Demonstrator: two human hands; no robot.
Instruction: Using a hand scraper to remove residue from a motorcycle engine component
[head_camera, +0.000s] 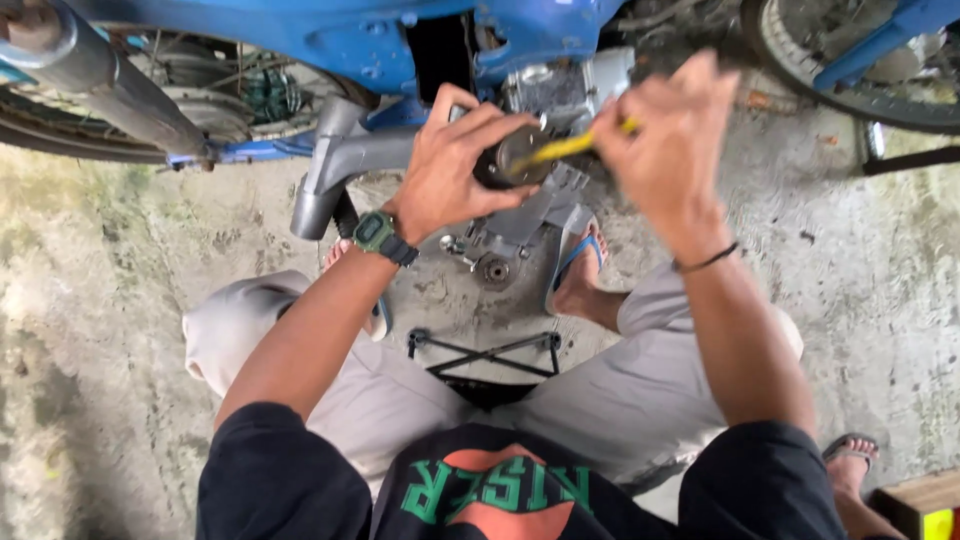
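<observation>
A blue motorcycle is standing on the stained concrete floor. Before its engine, the left hand is gripping a round dark metal part, while the right hand is closing around a yellow-handled tool touching that part.

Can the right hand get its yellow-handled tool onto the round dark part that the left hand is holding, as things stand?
Probably yes. The right hand already has the yellow-handled tool lying across the round dark part, whose face the left hand leaves uncovered; nothing lies between them.
</observation>
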